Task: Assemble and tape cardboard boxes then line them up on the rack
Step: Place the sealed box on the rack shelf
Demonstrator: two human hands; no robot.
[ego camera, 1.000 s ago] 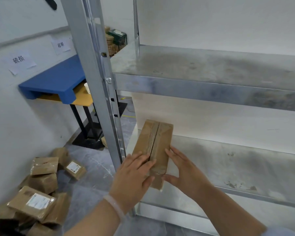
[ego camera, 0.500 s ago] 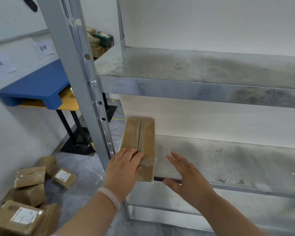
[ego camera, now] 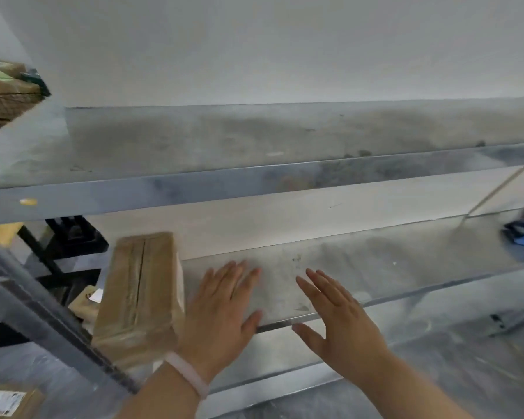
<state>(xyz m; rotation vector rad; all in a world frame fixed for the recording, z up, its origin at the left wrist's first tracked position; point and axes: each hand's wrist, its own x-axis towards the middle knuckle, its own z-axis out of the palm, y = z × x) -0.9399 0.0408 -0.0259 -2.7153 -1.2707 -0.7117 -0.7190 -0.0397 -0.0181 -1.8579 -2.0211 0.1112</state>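
- The left hand (ego camera: 221, 316) hovers over the front edge of the lower shelf (ego camera: 375, 267), just right of the box (ego camera: 139, 285). Its fingers (ego camera: 239, 276) are straight and slightly spread, holding nothing. Whether its outer edge touches the box's side cannot be told.
- The right hand (ego camera: 342, 328) is near it, further right along the same front edge. It is flat, with fingers apart and nothing held. Contact with the shelf cannot be told.
- The box lies flat at the shelf's left end, close to the post (ego camera: 43, 322). Its taped seam faces up and runs front to back. Its near end sits at the front edge and looks slightly skewed.
- The step appears to be lining up. A flat palm on the right side would square the box to the front edge and snug it toward the post, leaving the run to the right free for the next boxes. Pushing low on the side should keep it from tipping.
- A blurred blue object (ego camera: 519, 234) sits at the shelf's far right end.
- The upper shelf (ego camera: 254, 137) lies above and behind.
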